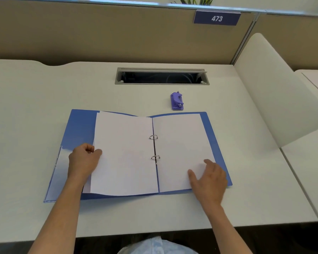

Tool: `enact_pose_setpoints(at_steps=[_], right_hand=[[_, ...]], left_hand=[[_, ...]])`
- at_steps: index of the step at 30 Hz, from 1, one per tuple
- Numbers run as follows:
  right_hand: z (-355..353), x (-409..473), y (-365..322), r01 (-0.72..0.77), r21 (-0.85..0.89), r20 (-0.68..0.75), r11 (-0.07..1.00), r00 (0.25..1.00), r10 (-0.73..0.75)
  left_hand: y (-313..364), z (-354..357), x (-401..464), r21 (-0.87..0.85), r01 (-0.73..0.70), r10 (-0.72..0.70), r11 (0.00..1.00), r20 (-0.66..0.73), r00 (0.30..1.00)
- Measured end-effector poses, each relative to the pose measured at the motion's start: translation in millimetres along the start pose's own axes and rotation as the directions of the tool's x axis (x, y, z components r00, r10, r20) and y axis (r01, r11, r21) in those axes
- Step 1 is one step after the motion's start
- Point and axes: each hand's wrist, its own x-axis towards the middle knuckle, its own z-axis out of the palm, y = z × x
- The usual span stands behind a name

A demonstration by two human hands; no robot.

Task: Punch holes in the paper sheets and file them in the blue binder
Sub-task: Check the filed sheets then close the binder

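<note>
Hands (84, 160) (208, 177) rest on sheets (125, 154) in binder (79, 125).

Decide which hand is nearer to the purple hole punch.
Right. The right hand rests on the right-hand page, below the hole punch; the left hand holds the left page's outer edge, farther away.

The blue binder (217, 143) is showing smooth plastic covers with a slight sheen, and its two rings (153, 137) are gleaming as polished metal. On it, the paper sheets (124, 153) are lying matt and white. Behind the binder, the purple hole punch (177, 101) is looking like glossy plastic, resting on the matt, smooth desk (44, 88).
</note>
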Motion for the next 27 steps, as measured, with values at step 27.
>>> enact_pose_setpoints(at_steps=[27], right_hand=[[-2.7,12.4,14.8,-0.119,-0.220,0.091,0.968,0.986,0.141]], left_hand=[[-35.0,13.7,10.8,-0.153,0.052,-0.043,0.987,0.062,0.997]])
